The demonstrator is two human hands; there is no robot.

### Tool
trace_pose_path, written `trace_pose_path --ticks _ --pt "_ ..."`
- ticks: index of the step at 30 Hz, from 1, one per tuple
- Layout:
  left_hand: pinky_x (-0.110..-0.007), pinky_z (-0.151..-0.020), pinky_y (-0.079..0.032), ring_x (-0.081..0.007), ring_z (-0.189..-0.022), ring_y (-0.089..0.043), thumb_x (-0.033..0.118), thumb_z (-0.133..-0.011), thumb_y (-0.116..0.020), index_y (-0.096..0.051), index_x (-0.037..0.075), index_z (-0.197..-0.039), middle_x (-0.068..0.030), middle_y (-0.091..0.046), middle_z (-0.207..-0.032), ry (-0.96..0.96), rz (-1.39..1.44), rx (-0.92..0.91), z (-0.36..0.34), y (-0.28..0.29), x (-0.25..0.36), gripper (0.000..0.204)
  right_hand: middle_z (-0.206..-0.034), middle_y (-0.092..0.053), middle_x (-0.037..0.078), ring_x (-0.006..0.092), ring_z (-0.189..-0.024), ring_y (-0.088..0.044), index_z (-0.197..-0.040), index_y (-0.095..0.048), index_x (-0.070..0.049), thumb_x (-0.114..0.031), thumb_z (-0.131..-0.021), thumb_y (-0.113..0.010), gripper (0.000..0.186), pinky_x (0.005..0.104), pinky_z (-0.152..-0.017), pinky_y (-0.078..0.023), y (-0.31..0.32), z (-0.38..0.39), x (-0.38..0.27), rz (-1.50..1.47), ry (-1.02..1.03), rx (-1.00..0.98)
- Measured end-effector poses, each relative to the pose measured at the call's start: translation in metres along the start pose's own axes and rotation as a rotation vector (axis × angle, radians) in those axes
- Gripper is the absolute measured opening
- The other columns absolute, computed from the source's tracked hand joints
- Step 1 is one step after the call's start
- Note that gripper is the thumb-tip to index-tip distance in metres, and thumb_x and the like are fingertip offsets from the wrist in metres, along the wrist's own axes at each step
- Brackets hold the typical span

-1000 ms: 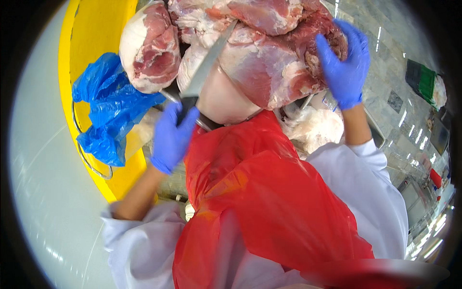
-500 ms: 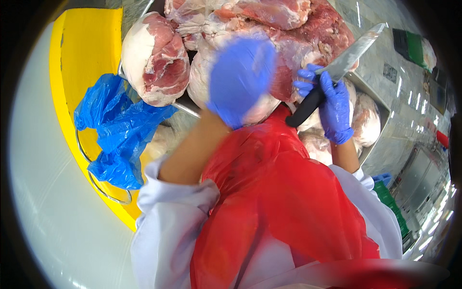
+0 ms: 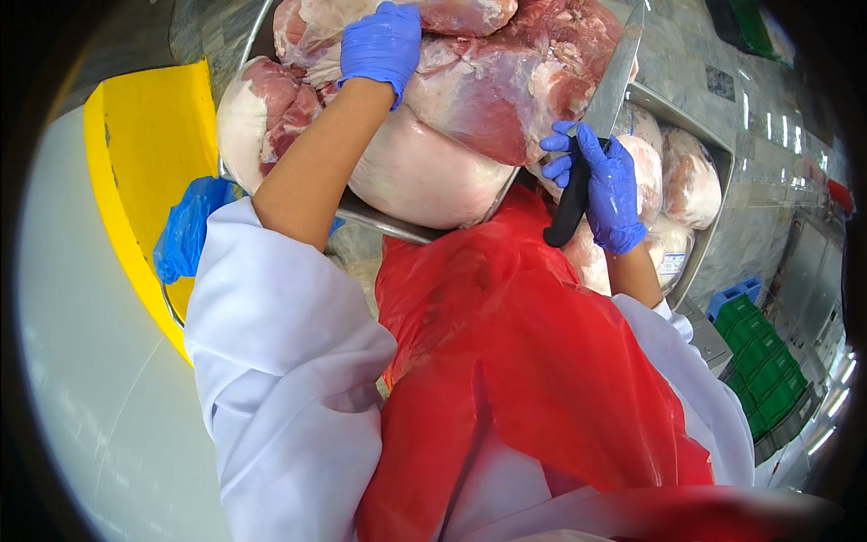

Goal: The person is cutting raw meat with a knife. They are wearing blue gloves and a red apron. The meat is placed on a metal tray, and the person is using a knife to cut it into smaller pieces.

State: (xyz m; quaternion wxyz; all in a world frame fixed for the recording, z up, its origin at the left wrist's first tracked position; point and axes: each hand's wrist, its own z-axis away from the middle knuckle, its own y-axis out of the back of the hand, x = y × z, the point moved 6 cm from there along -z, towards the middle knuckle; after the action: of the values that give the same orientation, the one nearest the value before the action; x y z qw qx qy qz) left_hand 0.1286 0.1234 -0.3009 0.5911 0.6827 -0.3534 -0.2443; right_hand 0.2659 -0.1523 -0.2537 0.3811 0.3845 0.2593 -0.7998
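Right hand (image 3: 614, 194) grips the knife (image 3: 615, 86); hold it clear of the left hand (image 3: 381, 47). That one touches meat (image 3: 474, 95), grip impossible to tell

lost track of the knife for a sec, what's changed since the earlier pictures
The knife has gone from the left hand to the right hand. The left hand has moved up and right in the picture, onto the meat; the right has come down from the meat's right end. The meat stays piled; the blue plastic remains at left.
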Motion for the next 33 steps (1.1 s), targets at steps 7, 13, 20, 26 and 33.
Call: trace_pose_path --ticks 7,13,20,26,33 --pt "-0.049 -0.078 -0.047 -0.0315 -0.081 -0.073 0.015 -0.093 -0.054 -0.068 0.015 -0.105 -0.0113 -0.071 -0.097 -0.027 -0.142 -0.103 0.012 -0.013 -0.006 0.019 -0.091 -0.074 0.011 0.0153 -0.065 -0.067 -0.122 -0.063 0.005 -0.027 -0.11 -0.051 0.037 0.0282 -0.061 -0.055 0.027 -0.006 -0.001 -0.027 0.031 0.072" --pt "-0.048 -0.069 -0.043 -0.0295 -0.073 -0.069 0.024 -0.095 -0.056 -0.067 0.016 -0.091 -0.0075 -0.07 -0.082 -0.199 -0.122 0.051 0.02 0.016 -0.002 0.014 -0.087 -0.072 0.009 0.0142 -0.062 -0.065 -0.118 -0.065 0.004 -0.027 -0.109 -0.052 0.035 0.0274 -0.059 -0.053 0.033 -0.009 0.005 -0.076 0.01 0.056" --pt "-0.049 -0.078 -0.047 -0.0336 -0.083 -0.065 0.021 -0.092 -0.059 -0.065 0.01 -0.096 -0.0163 -0.067 -0.094 -0.249 -0.174 -0.414 0.014 0.007 -0.02 0.014 -0.085 -0.07 0.007 0.0133 -0.062 -0.064 -0.115 -0.068 0.004 -0.026 -0.108 -0.053 0.034 0.026 -0.059 -0.052 0.041 -0.016 -0.003 -0.026 0.021 0.093" --pt "-0.045 -0.072 -0.041 -0.0354 -0.074 -0.061 0.024 -0.095 -0.062 -0.063 0.013 -0.089 -0.0108 -0.066 -0.082 -0.417 0.063 -0.084 0.03 0.016 -0.015 0.012 -0.088 -0.067 0.007 0.0148 -0.067 -0.061 -0.123 -0.064 0.006 -0.029 -0.109 -0.051 0.039 0.0273 -0.062 -0.049 0.041 -0.014 -0.012 -0.054 0.016 0.071" --pt "-0.044 -0.076 -0.042 -0.033 -0.075 -0.062 0.026 -0.097 -0.062 -0.066 0.017 -0.091 -0.0081 -0.067 -0.09 -0.323 -0.016 -0.125 0.031 0.026 -0.013 0.011 -0.084 -0.07 0.008 0.0137 -0.062 -0.063 -0.115 -0.068 0.005 -0.023 -0.107 -0.054 0.032 0.0265 -0.06 -0.052 0.039 -0.023 -0.008 -0.092 0.012 0.116"
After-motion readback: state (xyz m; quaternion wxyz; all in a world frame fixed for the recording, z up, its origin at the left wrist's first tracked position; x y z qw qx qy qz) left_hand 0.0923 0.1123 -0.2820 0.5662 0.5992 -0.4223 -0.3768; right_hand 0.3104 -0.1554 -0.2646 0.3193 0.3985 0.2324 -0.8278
